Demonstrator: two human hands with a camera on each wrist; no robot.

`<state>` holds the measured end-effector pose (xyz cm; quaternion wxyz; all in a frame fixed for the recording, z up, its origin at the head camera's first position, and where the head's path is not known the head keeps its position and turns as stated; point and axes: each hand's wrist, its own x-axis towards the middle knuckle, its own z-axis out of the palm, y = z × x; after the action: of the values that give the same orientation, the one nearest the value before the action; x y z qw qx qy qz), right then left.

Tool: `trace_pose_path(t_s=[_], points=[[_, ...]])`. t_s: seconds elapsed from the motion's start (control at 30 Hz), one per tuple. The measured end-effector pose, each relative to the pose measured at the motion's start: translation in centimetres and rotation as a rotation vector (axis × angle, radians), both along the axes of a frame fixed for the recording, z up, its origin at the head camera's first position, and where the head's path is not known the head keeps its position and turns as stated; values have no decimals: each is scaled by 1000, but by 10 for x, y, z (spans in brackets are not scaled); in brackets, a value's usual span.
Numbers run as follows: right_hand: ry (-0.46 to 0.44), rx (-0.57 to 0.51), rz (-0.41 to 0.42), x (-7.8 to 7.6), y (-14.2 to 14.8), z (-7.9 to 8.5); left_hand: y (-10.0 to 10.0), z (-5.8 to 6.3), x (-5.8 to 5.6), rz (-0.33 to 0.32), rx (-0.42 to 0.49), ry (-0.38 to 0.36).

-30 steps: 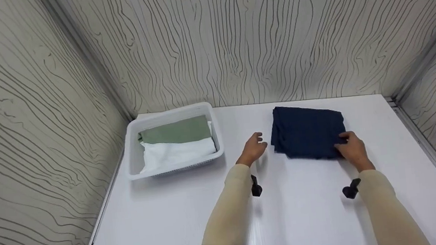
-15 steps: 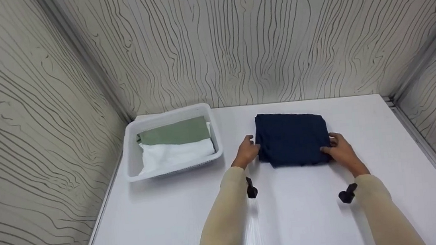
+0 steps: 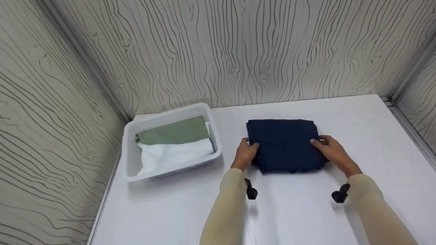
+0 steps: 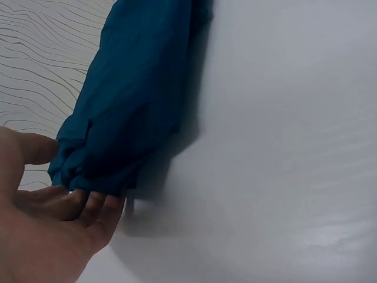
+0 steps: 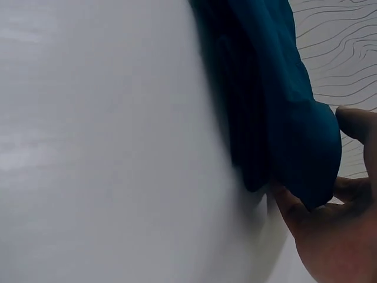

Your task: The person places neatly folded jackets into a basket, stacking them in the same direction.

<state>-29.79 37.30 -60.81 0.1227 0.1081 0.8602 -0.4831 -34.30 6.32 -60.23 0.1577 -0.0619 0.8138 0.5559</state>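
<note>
A folded navy cloth (image 3: 286, 144) is held between my two hands in the head view; it looks teal in both wrist views. My left hand (image 3: 245, 152) grips its left end, thumb on top and fingers under the edge, as the left wrist view shows on the cloth (image 4: 126, 112). At the opposite end, my right hand (image 3: 333, 152) pinches the cloth (image 5: 303, 141) with the thumb above and fingers tucked beneath. Several layers show along the folded edge. Whether the middle touches the table is hard to tell.
Left of the cloth stands a white plastic basket (image 3: 133, 154) holding a folded green cloth (image 3: 175, 132) and a white cloth (image 3: 177, 154). Patterned panels (image 3: 210, 43) rise behind and at both sides of the white table (image 3: 163, 223).
The navy cloth has shifted left and nearer to me. My left hand, apart from it a second ago, now grips its left end. The right hand moved left with the cloth.
</note>
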Motion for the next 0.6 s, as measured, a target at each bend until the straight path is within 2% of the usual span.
trace_pose_path(t_s=[0.2, 0.37, 0.6], points=[[-15, 7, -21, -2, -15, 2, -3, -5, 3, 26, 26, -17], [-59, -19, -51, 1, -24, 2, -8, -7, 4, 54, 90, -28], [-84, -9, -24, 1, -35, 5, -15, -10, 8, 62, 168, -90]])
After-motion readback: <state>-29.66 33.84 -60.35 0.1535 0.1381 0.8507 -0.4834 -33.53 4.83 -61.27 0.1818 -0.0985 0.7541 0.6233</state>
